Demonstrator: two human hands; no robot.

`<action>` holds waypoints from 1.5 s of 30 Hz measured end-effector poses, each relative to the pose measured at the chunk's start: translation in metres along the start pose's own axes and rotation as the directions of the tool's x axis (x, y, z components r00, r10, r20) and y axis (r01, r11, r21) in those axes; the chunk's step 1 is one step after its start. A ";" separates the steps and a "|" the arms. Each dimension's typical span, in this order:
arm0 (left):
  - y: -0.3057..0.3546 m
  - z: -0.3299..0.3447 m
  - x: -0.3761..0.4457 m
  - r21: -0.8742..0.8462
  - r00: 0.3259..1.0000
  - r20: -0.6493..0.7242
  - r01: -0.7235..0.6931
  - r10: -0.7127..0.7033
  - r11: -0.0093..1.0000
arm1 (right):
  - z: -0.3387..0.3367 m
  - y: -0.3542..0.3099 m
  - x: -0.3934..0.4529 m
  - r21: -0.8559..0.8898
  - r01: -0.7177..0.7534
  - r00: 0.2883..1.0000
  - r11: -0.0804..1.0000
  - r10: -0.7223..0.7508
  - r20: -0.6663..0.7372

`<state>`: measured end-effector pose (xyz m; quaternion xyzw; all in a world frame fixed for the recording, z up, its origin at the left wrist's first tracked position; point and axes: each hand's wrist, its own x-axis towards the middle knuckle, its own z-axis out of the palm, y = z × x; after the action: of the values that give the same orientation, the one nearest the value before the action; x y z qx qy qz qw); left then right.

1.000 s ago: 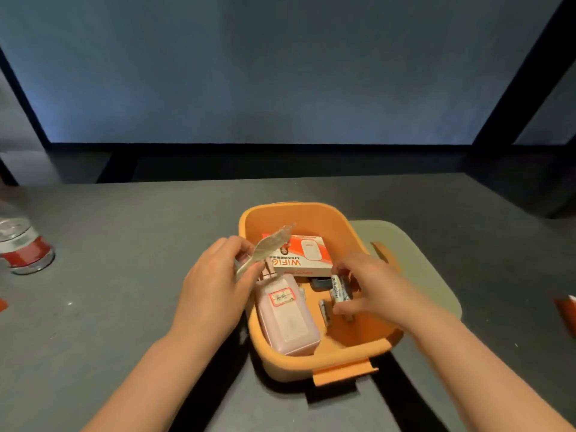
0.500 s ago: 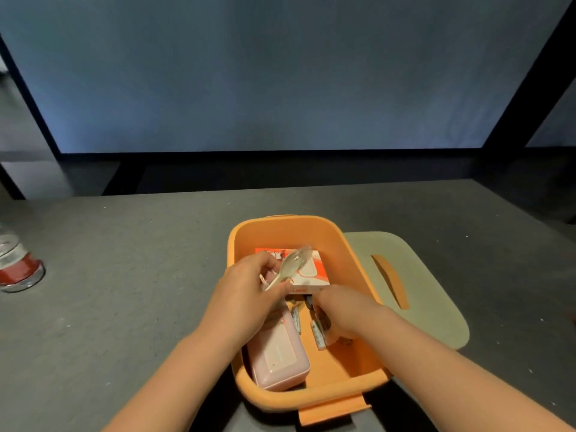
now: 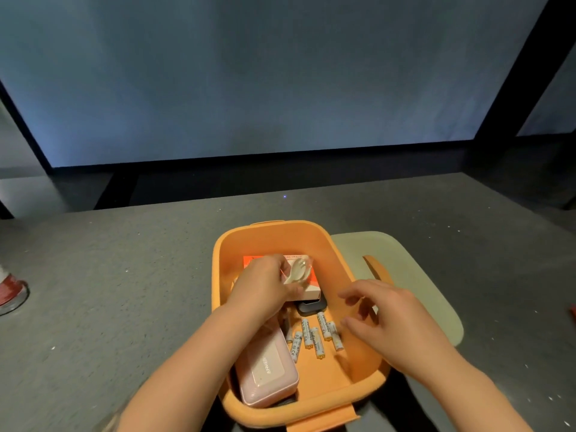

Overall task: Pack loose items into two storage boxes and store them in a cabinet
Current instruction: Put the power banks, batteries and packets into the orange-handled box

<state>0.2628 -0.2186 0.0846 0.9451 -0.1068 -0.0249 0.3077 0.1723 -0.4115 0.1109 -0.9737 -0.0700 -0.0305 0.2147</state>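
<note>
Since half a second ago our right hand has come up out of the orange storage box and left its batteries behind; it now hovers over the box's right wall, fingers loosely spread and holding nothing. Our left hand has pushed further into the box with the wrapped spork.

Nearest us inside the box lies the pink Anker power bank, against the left wall. Just beyond it, on the box floor, the loose white batteries lie scattered side by side. Past them sits a dark charger, partly under the orange-and-white WiFi box. Our left hand pinches the plastic-wrapped spork above that WiFi box.

To the right of the storage box, the pale green lid lies flat on the grey worktop, its orange handle strap facing up. Far left of the storage box, a red-labelled bottle stands at the frame's edge.
</note>
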 end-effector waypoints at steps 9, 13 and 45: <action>-0.002 0.013 0.055 0.277 0.994 0.006 -0.103 0.106 0.955 | -0.002 -0.008 -0.007 0.036 0.004 1.000 0.999 -0.004 0.000; -0.017 0.021 0.065 0.382 0.992 -0.009 -0.112 0.125 0.917 | -0.001 -0.014 -0.004 0.034 0.025 1.000 0.999 -0.025 0.004; -0.187 -0.102 -0.324 -0.054 0.498 -0.668 0.708 -0.553 0.704 | 0.159 -0.272 -0.028 0.319 0.686 0.632 0.654 -0.753 0.185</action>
<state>-0.0069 0.0577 0.0511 0.8937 0.3577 0.1997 0.1831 0.1089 -0.1038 0.0767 -0.8260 -0.4894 0.0425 0.2766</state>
